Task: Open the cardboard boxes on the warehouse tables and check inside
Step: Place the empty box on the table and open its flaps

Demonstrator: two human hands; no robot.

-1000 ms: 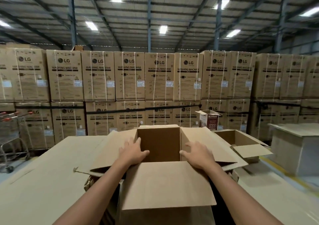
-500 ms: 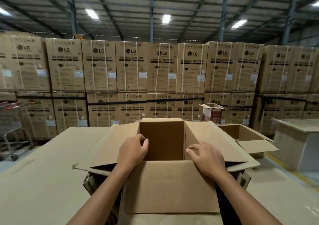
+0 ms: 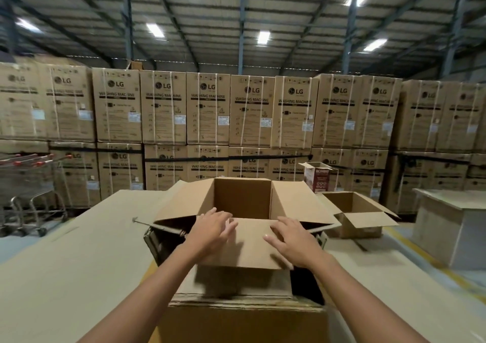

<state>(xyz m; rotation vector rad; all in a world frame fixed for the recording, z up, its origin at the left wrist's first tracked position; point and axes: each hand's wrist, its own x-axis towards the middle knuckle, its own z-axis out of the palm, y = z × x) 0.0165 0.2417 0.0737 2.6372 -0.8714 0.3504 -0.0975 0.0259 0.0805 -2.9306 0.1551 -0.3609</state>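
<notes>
Nearest the camera lies a stack of flattened corrugated sheets (image 3: 244,300), rough layered edges showing, on top of a plain brown carton. Just beyond that stack stands the open cardboard box (image 3: 243,200), matte brown and square-cornered, its four flaps spread outward. The near flap (image 3: 249,245) tilts toward the person, smooth and creased at the hinge. The left hand (image 3: 213,230) lies flat on that flap's left part, fingers extended and loosely together, gripping nothing. The right hand (image 3: 292,238) rests on the flap's right part, fingers spread and pressing down, also closed round nothing. Left of the box stretches a broad flat cardboard-covered table (image 3: 79,250). Right of the box sits a smaller open carton (image 3: 355,211), and behind that a small printed box (image 3: 318,177). Beyond the box rises a wall of strapped washing machine cartons (image 3: 207,108), two tiers high.
</notes>
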